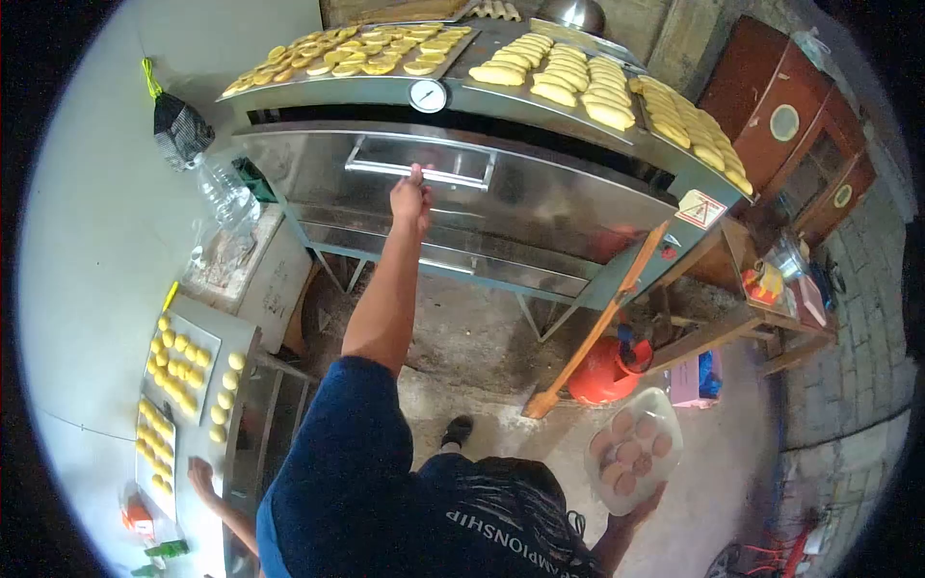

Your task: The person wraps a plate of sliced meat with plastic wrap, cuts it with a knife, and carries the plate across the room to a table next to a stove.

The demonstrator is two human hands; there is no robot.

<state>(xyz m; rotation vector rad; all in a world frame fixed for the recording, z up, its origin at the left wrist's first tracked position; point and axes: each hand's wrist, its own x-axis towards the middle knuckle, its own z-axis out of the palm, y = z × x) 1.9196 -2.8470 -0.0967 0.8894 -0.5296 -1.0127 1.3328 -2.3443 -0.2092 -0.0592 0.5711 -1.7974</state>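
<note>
My left hand point(409, 199) reaches forward, fingers curled at the bar of the oven door handle point(467, 180). The steel oven door point(568, 207) has a dark gap along its top edge, below a round dial gauge point(428, 94). Low on the right, my right hand point(636, 512) grips the near edge of a pale, shallow tray point(594, 482). Several round, brownish flat pieces point(628, 453) lie in that tray, which is held out beside my body above the floor.
Trays of yellow rounds point(356, 53) and long yellow pieces point(554, 77) cover the oven top. A red gas cylinder point(602, 376) and a slanting wooden plank point(602, 323) stand at the oven's right. Another person's hand point(202, 479) rests by dough balls point(178, 366) on the left table.
</note>
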